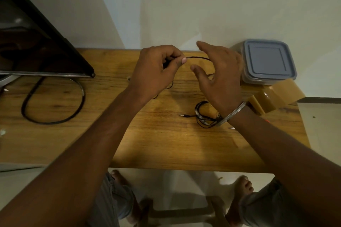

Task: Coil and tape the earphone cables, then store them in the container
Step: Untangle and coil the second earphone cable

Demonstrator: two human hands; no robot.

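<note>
My left hand [156,72] pinches a thin black earphone cable [198,58] between thumb and fingers above the wooden table [166,143]. The cable arcs rightward to my right hand [219,75], whose fingers are spread; whether it grips the cable is hidden. More of that cable hangs below my left hand. A second black earphone cable [203,115] lies coiled on the table under my right wrist, its jack plug [182,115] pointing left. A clear square container with a grey lid [267,61], closed, stands at the back right.
A dark monitor [36,42] stands at the left with its metal stand loop and a thick black cord [55,108] on the table. Brown tape rolls [273,97] lie in front of the container. The wall is right behind the table. My knees and feet show below the front edge.
</note>
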